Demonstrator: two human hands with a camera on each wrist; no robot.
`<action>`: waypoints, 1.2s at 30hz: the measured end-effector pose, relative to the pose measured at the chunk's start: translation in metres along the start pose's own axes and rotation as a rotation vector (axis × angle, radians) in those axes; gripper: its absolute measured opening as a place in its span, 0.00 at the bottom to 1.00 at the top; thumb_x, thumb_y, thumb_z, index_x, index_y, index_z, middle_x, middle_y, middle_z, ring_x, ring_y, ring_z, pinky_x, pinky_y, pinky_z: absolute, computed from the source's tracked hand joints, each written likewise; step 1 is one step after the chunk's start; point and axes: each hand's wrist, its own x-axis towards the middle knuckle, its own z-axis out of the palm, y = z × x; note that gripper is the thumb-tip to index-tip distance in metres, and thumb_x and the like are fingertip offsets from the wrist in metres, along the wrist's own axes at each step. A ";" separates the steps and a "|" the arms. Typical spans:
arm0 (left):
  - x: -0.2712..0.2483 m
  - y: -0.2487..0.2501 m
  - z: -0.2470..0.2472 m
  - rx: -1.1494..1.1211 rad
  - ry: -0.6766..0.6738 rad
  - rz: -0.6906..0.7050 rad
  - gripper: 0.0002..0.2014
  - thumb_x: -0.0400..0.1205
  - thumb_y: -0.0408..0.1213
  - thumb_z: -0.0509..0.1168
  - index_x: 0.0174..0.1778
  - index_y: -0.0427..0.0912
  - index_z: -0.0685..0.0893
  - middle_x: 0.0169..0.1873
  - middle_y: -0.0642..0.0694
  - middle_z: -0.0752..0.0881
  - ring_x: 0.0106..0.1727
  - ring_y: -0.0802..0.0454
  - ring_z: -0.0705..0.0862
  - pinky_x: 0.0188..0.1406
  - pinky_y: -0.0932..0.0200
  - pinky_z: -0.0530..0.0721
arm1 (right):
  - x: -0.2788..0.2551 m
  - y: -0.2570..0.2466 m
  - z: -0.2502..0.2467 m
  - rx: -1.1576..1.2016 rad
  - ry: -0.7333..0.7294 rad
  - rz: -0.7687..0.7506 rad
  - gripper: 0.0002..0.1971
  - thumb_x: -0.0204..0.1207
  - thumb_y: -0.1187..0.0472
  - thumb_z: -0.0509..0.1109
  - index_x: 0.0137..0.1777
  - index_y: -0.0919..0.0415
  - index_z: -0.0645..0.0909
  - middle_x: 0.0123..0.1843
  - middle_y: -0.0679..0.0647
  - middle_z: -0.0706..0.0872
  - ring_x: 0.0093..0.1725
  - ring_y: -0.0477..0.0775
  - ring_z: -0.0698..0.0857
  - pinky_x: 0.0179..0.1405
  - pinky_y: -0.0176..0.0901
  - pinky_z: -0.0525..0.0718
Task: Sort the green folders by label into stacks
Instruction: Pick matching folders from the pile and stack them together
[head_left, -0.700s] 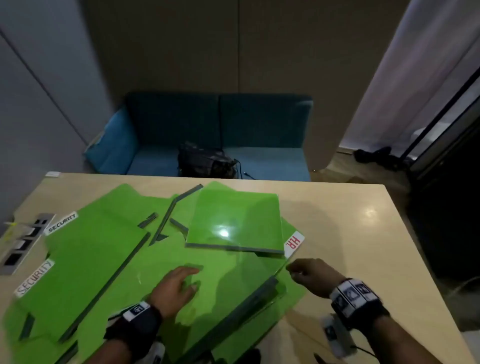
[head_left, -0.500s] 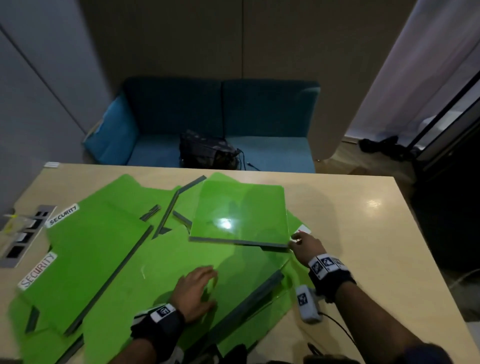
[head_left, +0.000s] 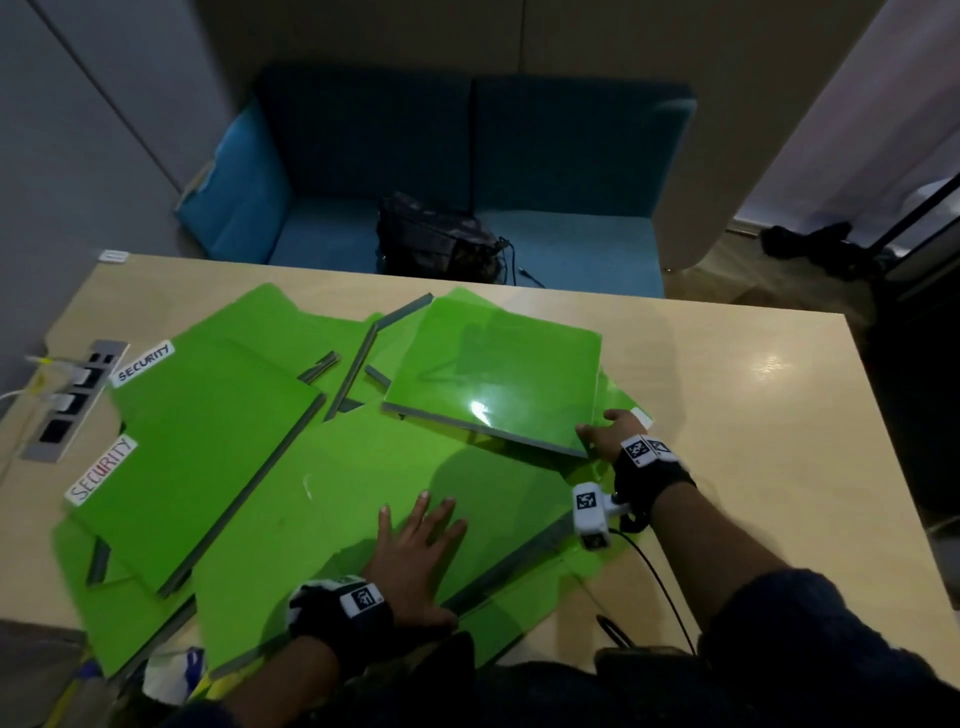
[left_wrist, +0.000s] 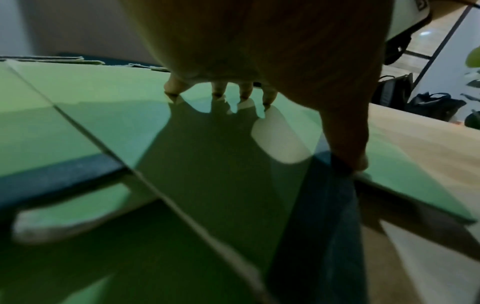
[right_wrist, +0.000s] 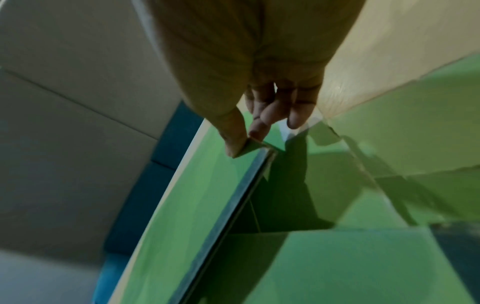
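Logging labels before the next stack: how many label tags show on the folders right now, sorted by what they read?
SECURITY labels: 2
White label, unreadable, beside the right hand pinching the top folder at its corner: 1
Total: 3 labels

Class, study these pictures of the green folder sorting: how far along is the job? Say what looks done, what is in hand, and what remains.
Done: little. The two green plastic folders labelled SECURITY overlap at the left, not squared up. In hand: the right hand pinches a corner of the top green folder, while the left hand presses flat on the big green folder nearest the person. Left: the heap on the pale wooden table is unsorted.
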 end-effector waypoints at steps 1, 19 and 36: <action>0.001 0.001 -0.003 -0.012 0.037 0.014 0.58 0.58 0.76 0.64 0.84 0.56 0.54 0.85 0.51 0.38 0.85 0.40 0.35 0.69 0.19 0.31 | 0.003 0.003 0.000 0.006 -0.016 -0.025 0.35 0.77 0.46 0.73 0.81 0.58 0.70 0.71 0.65 0.83 0.64 0.67 0.85 0.63 0.56 0.84; -0.039 -0.059 -0.018 -0.986 0.438 -0.966 0.33 0.80 0.50 0.69 0.73 0.30 0.71 0.57 0.31 0.86 0.59 0.32 0.84 0.61 0.45 0.82 | -0.052 0.018 0.041 -0.327 -0.074 -0.298 0.23 0.84 0.61 0.65 0.78 0.68 0.72 0.69 0.72 0.80 0.67 0.71 0.82 0.64 0.55 0.80; -0.064 -0.040 -0.055 -1.341 0.506 -0.571 0.25 0.83 0.62 0.57 0.67 0.48 0.75 0.60 0.42 0.83 0.53 0.49 0.83 0.54 0.50 0.84 | -0.072 0.028 0.012 0.726 -0.146 -0.392 0.07 0.78 0.58 0.72 0.49 0.62 0.82 0.39 0.53 0.91 0.40 0.56 0.88 0.38 0.44 0.87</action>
